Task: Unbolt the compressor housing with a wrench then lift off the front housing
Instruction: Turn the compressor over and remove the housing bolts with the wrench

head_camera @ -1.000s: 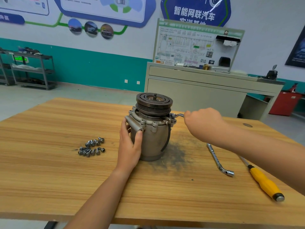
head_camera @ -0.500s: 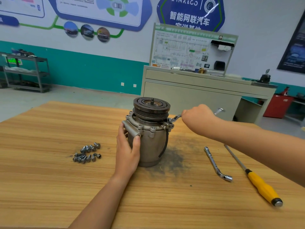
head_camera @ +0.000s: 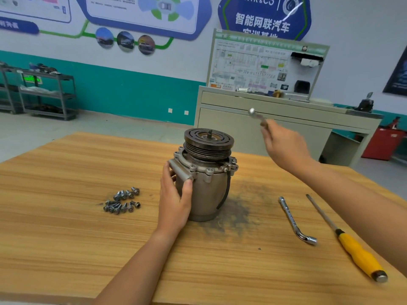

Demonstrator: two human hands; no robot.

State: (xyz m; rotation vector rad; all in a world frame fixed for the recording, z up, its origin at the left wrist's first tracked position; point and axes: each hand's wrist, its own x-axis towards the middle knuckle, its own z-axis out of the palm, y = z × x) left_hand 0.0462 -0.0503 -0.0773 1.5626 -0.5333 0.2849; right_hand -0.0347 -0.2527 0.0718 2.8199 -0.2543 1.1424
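Your right fingers [head_camera: 267, 132] are curled tight on the wrench [head_camera: 258, 118], blurred. Your right hand [head_camera: 284, 148] has come up off the flange where the wrench head sat half a second ago. The tool is now in the air, above and right of the pulley [head_camera: 208, 142], touching nothing. Your left fingers [head_camera: 167, 172] are unchanged, with the left hand [head_camera: 176, 199] clamped around the side of the compressor [head_camera: 204, 194], which stands upright mid-table. The front housing [head_camera: 207, 169] is still seated on it. This is likely a reset between bolts, or that bolt is done, and I can't tell how many remain in the flange. Loose bolts [head_camera: 123, 200] are piled to the left on the table [head_camera: 66, 238]. A bent wrench [head_camera: 294, 220] and a screwdriver [head_camera: 354, 254] lie to the right, untouched.
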